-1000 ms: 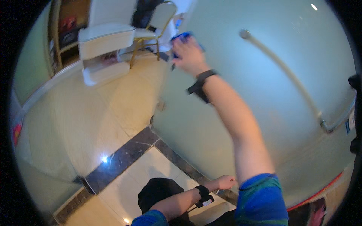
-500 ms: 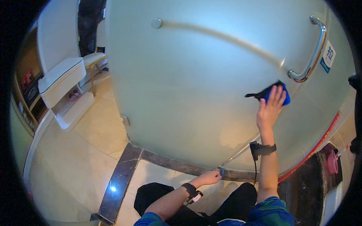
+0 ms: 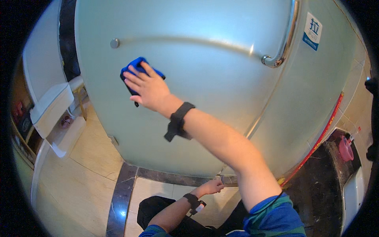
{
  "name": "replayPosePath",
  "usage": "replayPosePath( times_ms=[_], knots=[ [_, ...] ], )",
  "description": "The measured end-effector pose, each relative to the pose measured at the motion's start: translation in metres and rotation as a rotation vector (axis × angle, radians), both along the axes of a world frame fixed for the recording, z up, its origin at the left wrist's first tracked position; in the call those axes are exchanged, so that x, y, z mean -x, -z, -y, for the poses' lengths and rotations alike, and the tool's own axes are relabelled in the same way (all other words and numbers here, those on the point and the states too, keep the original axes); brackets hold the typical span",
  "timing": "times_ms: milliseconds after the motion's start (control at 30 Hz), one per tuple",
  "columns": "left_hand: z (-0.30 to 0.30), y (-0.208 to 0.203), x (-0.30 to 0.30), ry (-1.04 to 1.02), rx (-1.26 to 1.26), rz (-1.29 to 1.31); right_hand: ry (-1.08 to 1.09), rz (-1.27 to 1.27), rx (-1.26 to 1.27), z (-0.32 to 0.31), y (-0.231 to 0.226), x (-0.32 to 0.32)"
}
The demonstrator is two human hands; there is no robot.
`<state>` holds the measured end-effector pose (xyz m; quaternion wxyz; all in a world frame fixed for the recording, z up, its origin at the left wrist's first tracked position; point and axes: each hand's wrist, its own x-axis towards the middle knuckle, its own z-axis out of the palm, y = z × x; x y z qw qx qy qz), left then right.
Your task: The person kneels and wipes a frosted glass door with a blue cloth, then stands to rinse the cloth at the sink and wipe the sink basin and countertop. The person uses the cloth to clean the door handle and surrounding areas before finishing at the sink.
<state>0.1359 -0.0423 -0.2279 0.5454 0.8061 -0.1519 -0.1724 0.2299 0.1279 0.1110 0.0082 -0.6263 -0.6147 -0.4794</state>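
Note:
A frosted glass door point(image 3: 189, 114) stands upright in front of me. High on its left part, my right hand point(image 3: 148, 87) presses a blue cloth point(image 3: 136, 63) with dark edges flat to the glass, its fingers spread over it. Below, near the foot of the door, my left hand point(image 3: 213, 187) is closed with its fingers curled; whatever lies inside them is too small to make out. To the right of the cloth, a chrome handle point(image 3: 282, 51) is fixed to the glass, and a round metal knob point(image 3: 115, 43) sits above the cloth.
Dark stone edging point(image 3: 158, 174) runs under the door. At the left stand a white bench-like unit point(image 3: 53, 106) and a chair point(image 3: 81, 94). On the right are a red strip point(image 3: 327, 126), a pink basin point(image 3: 346, 149) and a white fixture point(image 3: 354, 197).
My right hand has carried the cloth from beside the handle across the glass to the upper left. My left hand stays low by the door's foot. The view has shifted to the right.

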Motion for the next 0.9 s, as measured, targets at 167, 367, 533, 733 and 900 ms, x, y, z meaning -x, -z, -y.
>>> replayPosePath(
  times_ms=[167,367,533,733,900],
  knots=[
    [0.009,0.012,-0.002,0.085,-0.061,-0.140,-0.008,0.091,-0.114,0.052,0.003,-0.022],
    [0.007,0.022,0.003,0.114,-0.049,-0.254,0.183,-0.030,-0.305,0.201,0.015,-0.048],
    [0.023,0.030,0.009,0.114,0.057,-0.248,0.212,-0.087,-0.468,0.214,-0.030,-0.042],
    [0.025,0.020,0.019,0.137,-0.004,-0.190,-0.086,-0.430,-1.044,0.179,-0.109,-0.055],
    [0.007,0.000,0.022,0.098,-0.006,-0.143,0.027,-0.305,-1.084,0.169,-0.088,-0.052]
  ],
)
